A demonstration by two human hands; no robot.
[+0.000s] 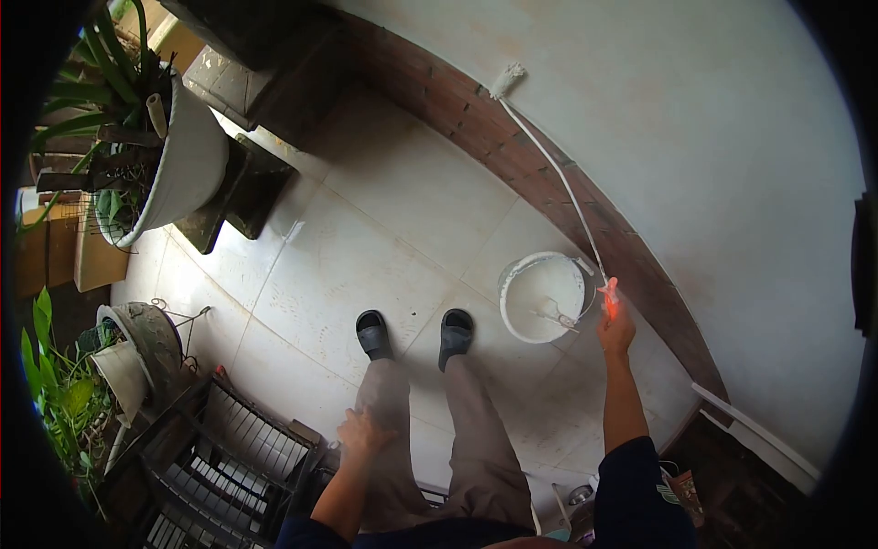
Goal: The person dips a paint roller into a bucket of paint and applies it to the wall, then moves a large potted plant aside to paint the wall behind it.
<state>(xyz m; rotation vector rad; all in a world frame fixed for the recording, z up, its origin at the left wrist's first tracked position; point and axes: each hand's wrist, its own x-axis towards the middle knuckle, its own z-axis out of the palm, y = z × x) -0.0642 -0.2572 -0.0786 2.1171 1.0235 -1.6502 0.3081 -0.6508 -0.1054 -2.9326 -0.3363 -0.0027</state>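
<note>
My right hand is closed round the orange handle of a paint roller. The roller's long, thin white frame reaches away to its fluffy white head, which is against the white wall just above the brick-coloured tile band. Left of my right hand, a bucket of white paint stands on the floor. A pale object, partly sunk in the paint, sits inside its near side; I cannot make out its kind. My left hand lies on my left thigh, fingers spread, holding nothing.
White floor tiles surround my sandalled feet. Potted plants in a large white planter and a smaller pot stand at the left. A dark slatted chair is at the lower left. Dark furniture stands at the lower right.
</note>
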